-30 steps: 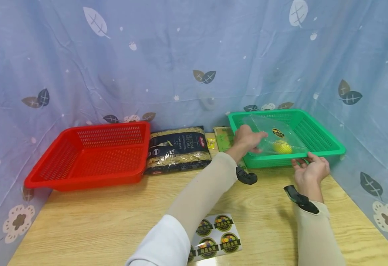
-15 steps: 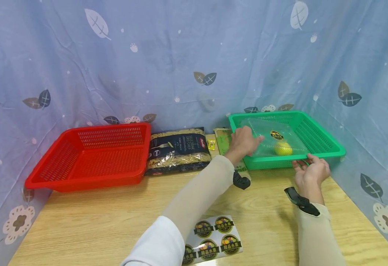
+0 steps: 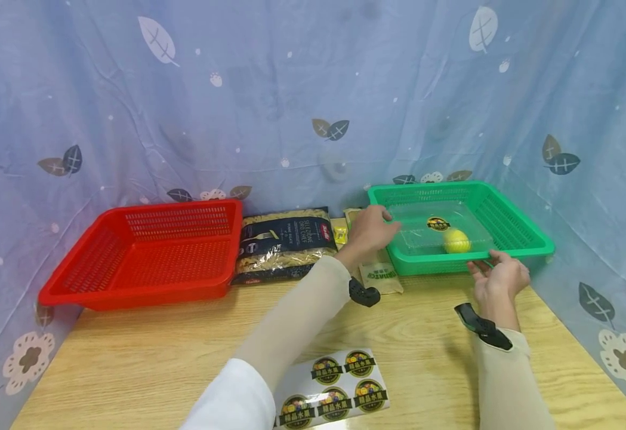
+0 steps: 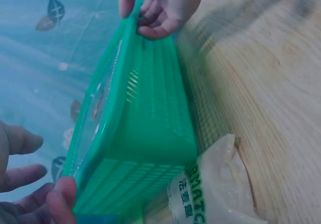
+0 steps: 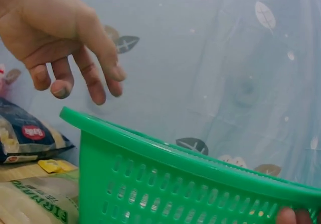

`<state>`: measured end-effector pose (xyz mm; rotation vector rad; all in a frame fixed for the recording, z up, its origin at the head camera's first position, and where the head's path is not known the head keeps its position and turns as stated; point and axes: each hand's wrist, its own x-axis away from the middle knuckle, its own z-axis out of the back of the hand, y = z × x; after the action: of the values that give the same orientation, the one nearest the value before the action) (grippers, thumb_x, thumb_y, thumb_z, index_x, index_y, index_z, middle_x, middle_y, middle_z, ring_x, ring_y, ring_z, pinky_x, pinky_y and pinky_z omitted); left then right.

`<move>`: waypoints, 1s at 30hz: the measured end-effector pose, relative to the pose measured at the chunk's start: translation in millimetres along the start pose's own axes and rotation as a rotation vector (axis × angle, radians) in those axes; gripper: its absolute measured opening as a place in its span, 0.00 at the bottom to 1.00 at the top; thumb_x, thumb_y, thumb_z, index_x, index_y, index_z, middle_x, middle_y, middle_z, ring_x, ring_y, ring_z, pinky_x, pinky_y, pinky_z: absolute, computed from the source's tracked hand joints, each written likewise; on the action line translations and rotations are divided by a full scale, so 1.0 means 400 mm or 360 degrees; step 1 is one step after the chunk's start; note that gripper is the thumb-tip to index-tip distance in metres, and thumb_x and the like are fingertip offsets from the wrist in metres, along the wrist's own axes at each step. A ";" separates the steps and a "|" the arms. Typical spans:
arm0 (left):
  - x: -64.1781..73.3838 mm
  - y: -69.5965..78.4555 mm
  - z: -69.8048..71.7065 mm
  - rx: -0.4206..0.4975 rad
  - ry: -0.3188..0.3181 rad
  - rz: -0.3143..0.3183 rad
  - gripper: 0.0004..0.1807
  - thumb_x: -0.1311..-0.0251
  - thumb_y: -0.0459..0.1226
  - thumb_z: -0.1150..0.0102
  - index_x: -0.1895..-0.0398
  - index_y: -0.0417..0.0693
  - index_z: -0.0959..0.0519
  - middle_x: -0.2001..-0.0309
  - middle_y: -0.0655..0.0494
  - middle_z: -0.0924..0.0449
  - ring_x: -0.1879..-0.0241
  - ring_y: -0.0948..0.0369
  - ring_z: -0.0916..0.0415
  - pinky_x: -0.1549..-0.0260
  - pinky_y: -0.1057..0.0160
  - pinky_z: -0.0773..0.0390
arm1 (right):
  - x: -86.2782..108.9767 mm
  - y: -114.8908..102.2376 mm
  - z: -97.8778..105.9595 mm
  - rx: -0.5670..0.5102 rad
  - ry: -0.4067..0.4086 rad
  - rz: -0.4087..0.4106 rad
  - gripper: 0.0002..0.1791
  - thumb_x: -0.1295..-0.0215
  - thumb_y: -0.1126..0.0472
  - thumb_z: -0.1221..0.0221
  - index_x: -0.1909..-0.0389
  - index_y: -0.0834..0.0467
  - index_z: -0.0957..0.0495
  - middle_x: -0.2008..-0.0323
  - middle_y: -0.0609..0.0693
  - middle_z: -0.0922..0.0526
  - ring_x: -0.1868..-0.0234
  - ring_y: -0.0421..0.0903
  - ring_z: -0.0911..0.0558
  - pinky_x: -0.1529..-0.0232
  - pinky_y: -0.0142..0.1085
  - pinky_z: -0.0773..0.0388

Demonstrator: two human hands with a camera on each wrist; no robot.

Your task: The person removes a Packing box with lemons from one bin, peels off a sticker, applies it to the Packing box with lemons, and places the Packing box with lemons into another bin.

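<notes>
In the head view, a clear plastic box (image 3: 417,214) with a round black sticker (image 3: 438,224) lies inside the green basket (image 3: 431,260). A round yellow, lemon-like thing (image 3: 456,240) shows through the box. My right hand (image 3: 503,279) grips the basket's front rim, thumb on top and fingers curled beneath, as the left wrist view shows. My left hand (image 3: 370,229) is beside the basket's left end. The right wrist view has this left hand (image 5: 67,45) above the rim corner, fingers loosely bent and holding nothing.
A red basket (image 3: 141,294) stands at the left. Between the baskets lie a pasta bag (image 3: 288,242), a small yellow packet (image 3: 340,234) and a pale package (image 3: 381,276) with green lettering. A sticker sheet (image 3: 339,391) lies near the front, partly under the left arm.
My left hand has let go of the clear box and drawn back left, out of the basket. The box has settled lower and flatter. My right hand stays on the rim.
</notes>
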<state>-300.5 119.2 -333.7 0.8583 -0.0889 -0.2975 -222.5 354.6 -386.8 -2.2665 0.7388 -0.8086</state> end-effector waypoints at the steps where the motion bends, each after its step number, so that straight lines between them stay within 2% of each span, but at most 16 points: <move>1: 0.004 -0.008 0.005 0.0040 -0.0013 -0.0003 0.18 0.29 0.50 0.41 0.42 0.53 0.21 0.63 0.55 0.14 0.80 0.60 0.24 0.77 0.61 0.24 | 0.000 0.000 -0.001 0.0021 0.0025 0.0017 0.04 0.25 0.66 0.51 0.59 0.57 0.37 0.54 0.50 0.34 0.76 0.53 0.33 0.75 0.41 0.24; 4: 0.016 -0.032 0.022 0.0167 -0.0030 0.0007 0.15 0.29 0.47 0.41 0.46 0.52 0.20 0.64 0.54 0.15 0.76 0.58 0.19 0.76 0.60 0.21 | 0.001 -0.001 -0.003 0.0075 0.0114 0.0062 0.12 0.27 0.66 0.49 0.59 0.52 0.45 0.53 0.47 0.39 0.75 0.51 0.36 0.78 0.40 0.28; 8: 0.027 -0.064 0.057 0.0311 0.0001 -0.0019 0.09 0.29 0.44 0.41 0.52 0.52 0.19 0.53 0.57 0.19 0.73 0.55 0.18 0.70 0.53 0.16 | 0.001 -0.010 -0.008 0.0166 0.0216 0.0187 0.15 0.27 0.65 0.48 0.57 0.49 0.47 0.50 0.43 0.39 0.76 0.46 0.39 0.83 0.35 0.35; 10: 0.031 -0.080 0.079 0.0373 0.0016 -0.0045 0.08 0.29 0.43 0.42 0.54 0.52 0.19 0.52 0.56 0.19 0.73 0.55 0.17 0.68 0.50 0.15 | 0.005 -0.016 -0.016 0.0190 0.0230 0.0296 0.15 0.27 0.66 0.49 0.55 0.48 0.46 0.42 0.40 0.39 0.76 0.44 0.41 0.83 0.32 0.40; 12: 0.039 -0.098 0.103 0.0429 0.0045 -0.0081 0.07 0.28 0.42 0.44 0.55 0.52 0.19 0.54 0.56 0.19 0.71 0.54 0.17 0.67 0.49 0.15 | 0.013 -0.020 -0.031 0.0188 0.0227 0.0448 0.15 0.27 0.68 0.50 0.52 0.49 0.45 0.36 0.39 0.41 0.75 0.42 0.38 0.79 0.30 0.40; 13: 0.044 -0.106 0.115 0.0427 0.0076 -0.0092 0.07 0.28 0.42 0.44 0.55 0.52 0.19 0.54 0.56 0.19 0.70 0.57 0.18 0.67 0.51 0.15 | 0.018 -0.021 -0.039 0.0172 0.0219 0.0522 0.15 0.27 0.69 0.51 0.52 0.50 0.44 0.36 0.40 0.41 0.72 0.42 0.36 0.75 0.29 0.39; 14: 0.050 -0.114 0.128 0.0432 0.0105 -0.0104 0.08 0.28 0.42 0.45 0.55 0.52 0.19 0.54 0.56 0.19 0.67 0.58 0.19 0.65 0.53 0.16 | 0.026 -0.022 -0.049 0.0138 0.0200 0.0583 0.15 0.29 0.71 0.51 0.51 0.51 0.43 0.37 0.40 0.40 0.71 0.42 0.34 0.72 0.29 0.39; 16: 0.063 -0.133 0.152 0.0417 0.0180 -0.0134 0.08 0.28 0.42 0.45 0.55 0.52 0.18 0.56 0.56 0.19 0.63 0.59 0.21 0.64 0.55 0.19 | 0.045 -0.021 -0.070 0.0097 0.0158 0.0723 0.16 0.31 0.75 0.52 0.51 0.53 0.40 0.46 0.43 0.36 0.68 0.43 0.28 0.65 0.28 0.39; 19: 0.088 -0.158 0.184 0.0392 0.0290 -0.0159 0.09 0.30 0.43 0.43 0.54 0.51 0.18 0.58 0.56 0.20 0.60 0.58 0.23 0.61 0.55 0.22 | 0.077 -0.015 -0.098 0.0081 0.0098 0.0873 0.18 0.38 0.79 0.52 0.53 0.55 0.36 0.60 0.48 0.38 0.67 0.44 0.27 0.64 0.29 0.33; 24: 0.140 -0.203 0.223 0.0348 0.0404 -0.0178 0.08 0.31 0.42 0.42 0.54 0.50 0.19 0.60 0.56 0.21 0.63 0.56 0.24 0.63 0.55 0.24 | 0.135 0.009 -0.133 0.0257 -0.0057 0.1074 0.20 0.42 0.81 0.48 0.56 0.56 0.31 0.62 0.48 0.34 0.67 0.43 0.36 0.61 0.31 0.27; 27: 0.170 -0.219 0.243 0.0332 0.0437 -0.0209 0.08 0.31 0.41 0.41 0.53 0.49 0.20 0.60 0.57 0.21 0.63 0.55 0.25 0.62 0.55 0.26 | 0.166 0.035 -0.144 0.0456 -0.0203 0.1202 0.19 0.42 0.79 0.44 0.56 0.54 0.29 0.61 0.46 0.31 0.65 0.42 0.35 0.60 0.32 0.32; 30: 0.196 -0.227 0.261 0.0325 0.0442 -0.0283 0.09 0.32 0.41 0.41 0.52 0.50 0.21 0.61 0.56 0.22 0.62 0.55 0.26 0.61 0.55 0.25 | 0.194 0.065 -0.149 0.0636 -0.0426 0.1318 0.17 0.40 0.76 0.43 0.55 0.55 0.30 0.59 0.44 0.30 0.61 0.41 0.33 0.59 0.33 0.35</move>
<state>-266.1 -36.0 -337.6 1.1054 0.2202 -0.3364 -220.4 264.6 -340.3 -1.4625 1.1407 -0.2142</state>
